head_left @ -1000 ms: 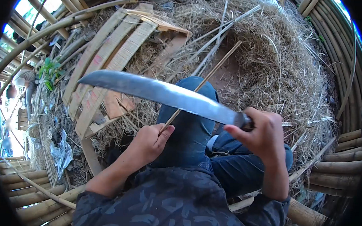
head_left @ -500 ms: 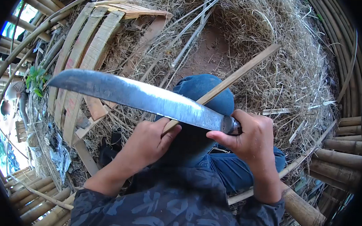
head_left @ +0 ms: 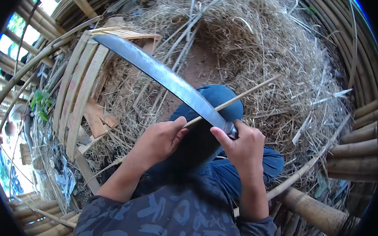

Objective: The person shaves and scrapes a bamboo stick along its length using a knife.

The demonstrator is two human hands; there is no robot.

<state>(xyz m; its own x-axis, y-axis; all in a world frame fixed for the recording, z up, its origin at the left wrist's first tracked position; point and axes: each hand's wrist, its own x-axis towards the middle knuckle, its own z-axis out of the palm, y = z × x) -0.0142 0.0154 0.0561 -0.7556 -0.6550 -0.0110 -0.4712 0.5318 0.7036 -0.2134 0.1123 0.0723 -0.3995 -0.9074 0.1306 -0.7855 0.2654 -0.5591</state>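
Observation:
My left hand (head_left: 160,138) is closed round the near end of a thin wooden strip (head_left: 251,90), which slants up to the right over my raised knee. My right hand (head_left: 240,147) grips the dark handle of a long curved knife (head_left: 165,79). The blade points to the upper left and crosses over the strip close to the handle. Beneath both hands is my blue-trousered knee (head_left: 219,96).
Pale wooden slats (head_left: 83,99) lie at the left, with wood pieces (head_left: 98,118) beside them. Shavings (head_left: 282,58) cover the ground ahead. Bamboo poles (head_left: 316,210) and bamboo walls surround me. A green plant (head_left: 40,104) and crumpled plastic (head_left: 66,178) are at the left.
The blade has swung so that its tip sits higher and farther right. My right hand has moved left, nearer my left hand. The strip now shows its narrow edge and lies flatter.

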